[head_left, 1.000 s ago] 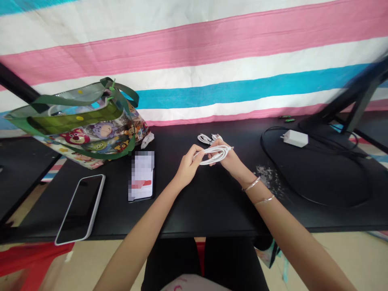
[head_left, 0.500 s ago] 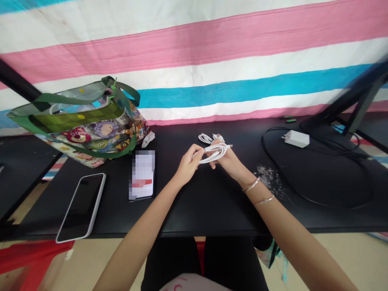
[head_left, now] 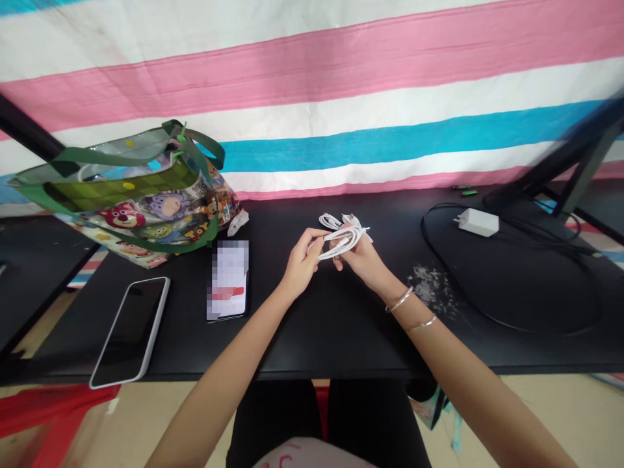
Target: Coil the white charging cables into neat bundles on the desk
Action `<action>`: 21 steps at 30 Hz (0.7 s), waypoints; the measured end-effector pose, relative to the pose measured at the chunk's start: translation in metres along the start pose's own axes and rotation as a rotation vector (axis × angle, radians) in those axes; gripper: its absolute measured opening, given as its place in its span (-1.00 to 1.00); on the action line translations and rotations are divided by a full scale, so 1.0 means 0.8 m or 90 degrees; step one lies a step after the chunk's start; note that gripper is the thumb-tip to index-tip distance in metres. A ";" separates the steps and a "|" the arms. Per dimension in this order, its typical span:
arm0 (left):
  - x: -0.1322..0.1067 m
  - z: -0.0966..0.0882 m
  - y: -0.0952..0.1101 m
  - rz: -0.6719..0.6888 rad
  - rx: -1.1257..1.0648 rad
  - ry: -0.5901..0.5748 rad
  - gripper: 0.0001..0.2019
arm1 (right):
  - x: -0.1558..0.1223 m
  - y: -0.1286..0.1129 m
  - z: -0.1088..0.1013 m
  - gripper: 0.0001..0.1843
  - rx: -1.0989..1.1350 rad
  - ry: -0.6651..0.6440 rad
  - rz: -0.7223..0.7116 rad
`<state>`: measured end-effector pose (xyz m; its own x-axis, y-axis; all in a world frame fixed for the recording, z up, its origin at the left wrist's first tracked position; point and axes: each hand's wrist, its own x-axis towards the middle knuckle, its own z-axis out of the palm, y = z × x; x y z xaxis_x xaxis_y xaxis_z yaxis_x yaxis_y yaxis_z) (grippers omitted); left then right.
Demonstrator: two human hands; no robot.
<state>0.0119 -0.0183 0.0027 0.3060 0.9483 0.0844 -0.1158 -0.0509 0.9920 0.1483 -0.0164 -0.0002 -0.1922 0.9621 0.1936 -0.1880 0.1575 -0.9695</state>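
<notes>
A coiled white charging cable [head_left: 344, 242] is held between my two hands above the black table [head_left: 336, 325]. My left hand [head_left: 303, 260] pinches the coil's left end between thumb and fingers. At the coil's right end, my right hand [head_left: 359, 255] is closed around the loops, its fingers partly hidden behind them. Just beyond, another bundled white cable [head_left: 330, 221] shows on the table, partly covered by my right hand. Two bracelets circle my right wrist.
On the left are a clear cartoon tote bag [head_left: 166, 208], a white-edged phone [head_left: 131, 333] and a second phone with a lit screen [head_left: 228, 279]. To the right lie a white charger plug [head_left: 478, 222], a black cord [head_left: 455, 286] and scattered pale flecks [head_left: 431, 289].
My right hand has turned slightly and shifted a little left with the cable coil. My left hand keeps its pinch almost in the same place.
</notes>
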 end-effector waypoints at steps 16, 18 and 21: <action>0.001 0.000 -0.001 -0.037 -0.023 0.043 -0.74 | -0.011 0.010 0.000 -0.61 0.091 -0.017 0.070; 0.001 0.000 0.000 -0.040 -0.015 0.051 -0.76 | -0.011 0.011 0.002 -0.56 0.099 -0.008 0.063; 0.000 -0.001 0.002 -0.039 0.017 0.070 -0.79 | -0.010 0.009 0.002 -0.55 0.118 -0.052 0.084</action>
<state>0.0108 -0.0177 0.0040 0.2068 0.9783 0.0139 -0.0748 0.0017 0.9972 0.1466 -0.0236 -0.0086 -0.3023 0.9494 0.0857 -0.3284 -0.0193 -0.9444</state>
